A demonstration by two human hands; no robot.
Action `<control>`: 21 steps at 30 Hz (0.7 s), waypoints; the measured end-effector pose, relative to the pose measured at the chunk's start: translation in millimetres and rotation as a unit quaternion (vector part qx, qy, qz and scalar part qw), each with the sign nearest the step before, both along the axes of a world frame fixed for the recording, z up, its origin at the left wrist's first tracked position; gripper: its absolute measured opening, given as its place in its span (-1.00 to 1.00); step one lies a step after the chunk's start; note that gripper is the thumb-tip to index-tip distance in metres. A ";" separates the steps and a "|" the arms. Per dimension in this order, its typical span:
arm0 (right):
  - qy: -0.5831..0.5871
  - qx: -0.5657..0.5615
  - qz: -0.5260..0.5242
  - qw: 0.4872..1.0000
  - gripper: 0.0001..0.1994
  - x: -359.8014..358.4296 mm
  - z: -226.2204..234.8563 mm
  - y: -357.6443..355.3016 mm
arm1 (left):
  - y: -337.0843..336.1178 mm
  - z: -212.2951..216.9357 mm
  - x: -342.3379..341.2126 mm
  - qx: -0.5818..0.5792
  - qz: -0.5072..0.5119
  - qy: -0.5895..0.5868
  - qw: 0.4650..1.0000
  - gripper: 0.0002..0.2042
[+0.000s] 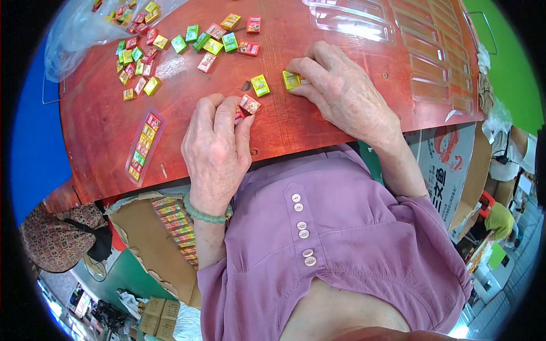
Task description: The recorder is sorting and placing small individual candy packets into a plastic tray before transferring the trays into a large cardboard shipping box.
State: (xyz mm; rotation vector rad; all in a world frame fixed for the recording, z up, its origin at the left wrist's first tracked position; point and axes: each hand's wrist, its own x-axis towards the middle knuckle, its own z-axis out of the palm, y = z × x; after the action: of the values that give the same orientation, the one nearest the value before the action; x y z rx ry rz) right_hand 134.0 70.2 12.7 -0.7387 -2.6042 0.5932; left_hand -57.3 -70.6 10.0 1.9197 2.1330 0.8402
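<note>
Head view: red-brown tabletop point(296, 128) fills the upper half.
Clear plastic bag point(65, 42): upper left, small boxes inside.
Loose small boxes point(178, 44): red, yellow and green, scattered right of the bag.
Filled tray point(157, 132): near the front edge, one row of boxes, lying slanted.
Cardboard carton point(153, 250): below the table edge, more filled trays point(177, 227) within.
Left hand point(218, 145): narrow, red box point(239, 116) between thumb and index finger; pink-red box point(250, 104) just beyond.
Yellow box point(260, 86): on the table between the hands, apart from both.
Right hand point(344, 91): fingertips closed on a yellow-green box point(290, 80), resting at the table surface.
Clear moulded trays point(429, 57): upper right.
</note>
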 end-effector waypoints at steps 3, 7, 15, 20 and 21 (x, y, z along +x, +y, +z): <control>0.003 0.002 0.003 1.000 -0.73 1.0 -0.9 0.6 | -0.9 -1.4 -0.7 0.005 -0.008 -0.003 1.000 -0.70; -0.009 -0.001 -0.004 1.000 -0.73 2.1 -0.6 -1.1 | 2.5 -3.3 3.3 0.037 -0.048 -0.004 0.998 -0.68; -0.032 -0.006 -0.016 0.999 -0.72 5.4 6.6 -2.3 | 33.0 -1.1 12.1 0.084 -0.070 0.035 0.993 -0.60; -0.038 0.004 -0.032 0.999 -0.71 10.0 7.6 -1.4 | 29.2 0.8 3.0 0.062 -0.042 -0.012 0.997 -0.56; -0.043 0.004 -0.031 0.999 -0.71 10.6 8.6 -0.5 | 29.2 2.3 1.0 0.052 -0.031 -0.024 0.998 -0.55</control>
State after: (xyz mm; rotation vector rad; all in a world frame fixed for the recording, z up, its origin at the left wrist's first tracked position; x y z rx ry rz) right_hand 144.5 69.6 21.3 -0.8579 -2.6486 0.5440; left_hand -56.3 -41.3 12.3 1.9826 2.0302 0.9916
